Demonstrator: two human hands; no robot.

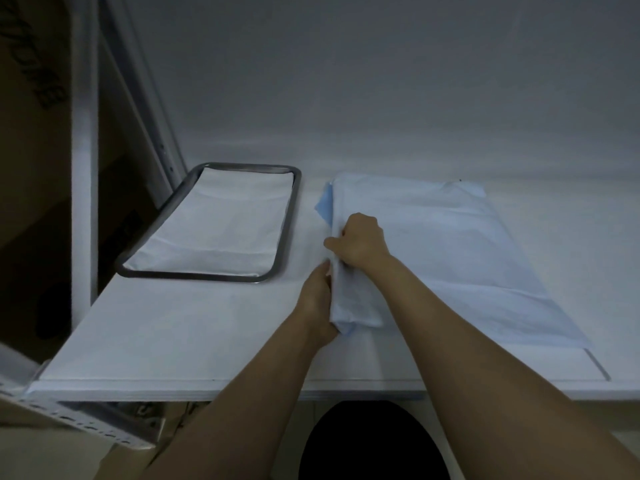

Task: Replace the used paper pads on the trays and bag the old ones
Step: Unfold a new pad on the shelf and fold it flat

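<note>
I see the left hand [317, 299] and the right hand [360, 242], fingers curled, gripping the blue pad [450, 244] at its folded edge. I judge the folding must next continue evenly, beside the tray [288, 220].

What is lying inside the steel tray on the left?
A white rectangular paper pad fills the rectangular steel tray; the tray floor beneath it is covered.

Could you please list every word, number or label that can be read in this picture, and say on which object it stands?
Large dark letters high on the cardboard box: blurred and slanted, not readable.
Dark print lower on the same box: too blurred to read.
The tray, the white pad and the blue pad: no text visible.
</note>
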